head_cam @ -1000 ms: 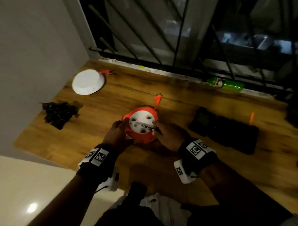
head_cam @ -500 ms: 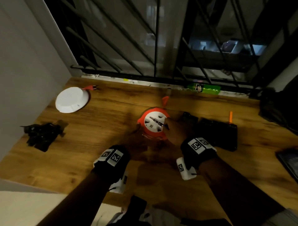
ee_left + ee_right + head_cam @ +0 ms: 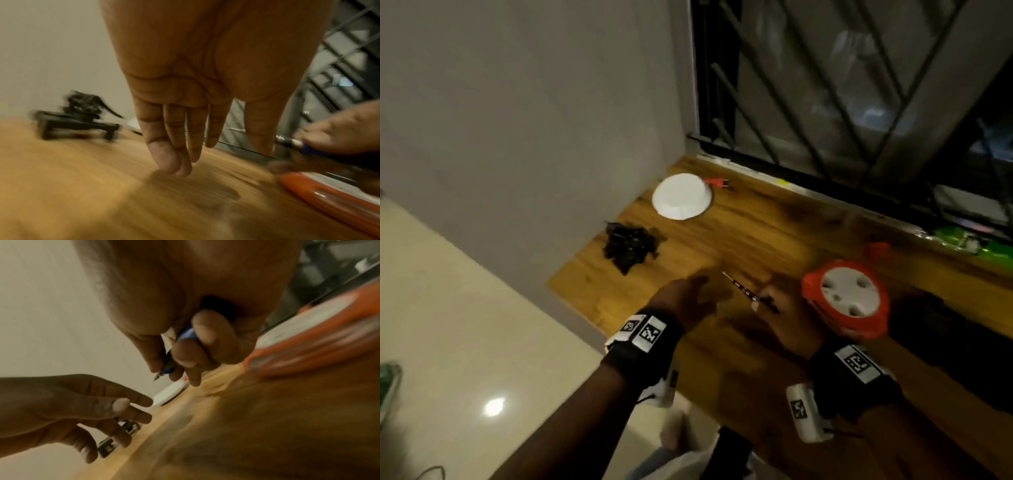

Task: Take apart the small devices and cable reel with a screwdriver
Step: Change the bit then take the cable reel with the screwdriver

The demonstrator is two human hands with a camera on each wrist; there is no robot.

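The orange cable reel [image 3: 846, 298] with a white hub lies flat on the wooden table [image 3: 756, 233], its rim also in the left wrist view [image 3: 333, 199] and the right wrist view [image 3: 312, 340]. My right hand [image 3: 784, 318] is just left of the reel and grips a small screwdriver [image 3: 748, 293] with a blue handle [image 3: 185, 335]; its tip points away to the left. My left hand [image 3: 685, 298] hovers over the table left of it, fingers [image 3: 174, 146] straight and relaxed, holding nothing.
A black pile of parts [image 3: 628, 247] and a white round dish [image 3: 682, 201] with a red plug [image 3: 715, 182] lie at the table's far left by the wall. A dark device [image 3: 945, 329] is right of the reel. A green bottle [image 3: 959, 240] lies by the window bars.
Both hands have left the reel and moved to its left. The right hand has taken the screwdriver off the hub. The head view has swung left.
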